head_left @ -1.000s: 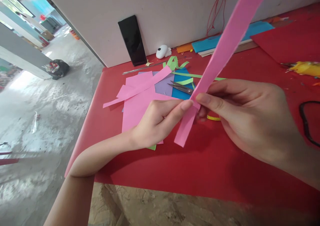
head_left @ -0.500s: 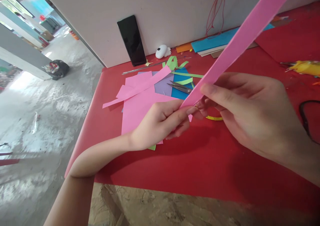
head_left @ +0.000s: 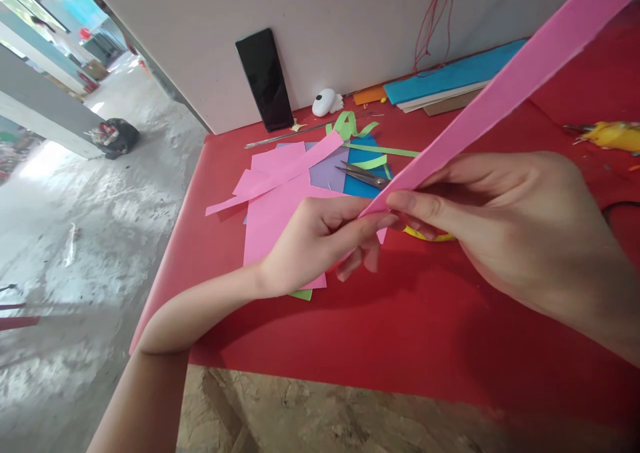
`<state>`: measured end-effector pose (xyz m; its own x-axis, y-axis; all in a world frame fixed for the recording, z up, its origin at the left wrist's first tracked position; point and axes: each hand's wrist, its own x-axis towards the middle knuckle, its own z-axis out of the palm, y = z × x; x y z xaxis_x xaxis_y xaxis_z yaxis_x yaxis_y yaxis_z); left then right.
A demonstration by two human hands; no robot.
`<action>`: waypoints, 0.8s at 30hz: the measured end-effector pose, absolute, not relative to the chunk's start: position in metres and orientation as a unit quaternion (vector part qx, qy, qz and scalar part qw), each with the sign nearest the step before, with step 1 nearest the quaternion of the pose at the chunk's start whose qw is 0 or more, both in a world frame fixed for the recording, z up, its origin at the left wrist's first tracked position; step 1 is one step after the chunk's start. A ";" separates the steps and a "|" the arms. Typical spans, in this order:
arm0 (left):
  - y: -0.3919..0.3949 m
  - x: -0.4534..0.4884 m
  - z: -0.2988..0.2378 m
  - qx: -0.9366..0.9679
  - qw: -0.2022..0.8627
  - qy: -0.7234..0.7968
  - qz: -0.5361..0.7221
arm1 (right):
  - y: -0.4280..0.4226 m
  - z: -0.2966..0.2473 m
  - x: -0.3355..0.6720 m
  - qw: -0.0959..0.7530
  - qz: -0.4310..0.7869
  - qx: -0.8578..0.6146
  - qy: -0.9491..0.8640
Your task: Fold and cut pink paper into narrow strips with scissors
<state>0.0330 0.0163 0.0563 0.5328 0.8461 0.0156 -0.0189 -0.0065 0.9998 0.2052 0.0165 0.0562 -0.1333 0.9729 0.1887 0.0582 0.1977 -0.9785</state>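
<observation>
A long pink paper strip [head_left: 480,123] slants from the middle of the view up past the top right corner. My left hand [head_left: 330,243] pinches its lower end between thumb and fingers. Close beside it, my right hand [head_left: 505,219] grips the same strip, thumb on top and fingers behind. What the fingertips do behind the strip is hidden. Beneath the hands lie pink paper sheets [head_left: 275,229], with a cut pink strip [head_left: 295,169] across them. Scissors [head_left: 365,174] rest just beyond, their yellow handle [head_left: 430,235] partly covered by my right hand.
On the red table [head_left: 350,346], a black phone [head_left: 265,79] leans on the wall near a small white figure [head_left: 327,102]. Green paper strips [head_left: 349,126] lie behind the scissors. Blue strips [head_left: 450,73] are stacked at the back; a yellow tool [head_left: 613,135] lies at right.
My right hand has slid slightly down the strip toward my left hand. The strip's upper part has tilted over to the right. Some left fingers have loosened beneath it.
</observation>
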 end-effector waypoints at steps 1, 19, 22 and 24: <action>0.016 0.033 0.056 0.618 0.621 0.333 0.349 | 0.016 0.055 0.205 0.498 0.477 -0.427 -0.585; 0.019 0.030 0.055 0.677 0.556 0.358 0.322 | 0.015 0.053 0.200 0.502 0.524 -0.411 -0.553; 0.022 0.029 0.055 0.725 0.508 0.339 0.319 | 0.015 0.053 0.201 0.488 0.522 -0.408 -0.568; 0.024 0.028 0.054 0.773 0.441 0.319 0.327 | 0.016 0.054 0.202 0.476 0.531 -0.395 -0.580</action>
<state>0.0282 0.0242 0.0542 0.5828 0.7815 0.2228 0.2053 -0.4069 0.8901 0.2020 0.0158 0.0540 -0.2348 0.9630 0.1321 -0.0466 0.1245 -0.9911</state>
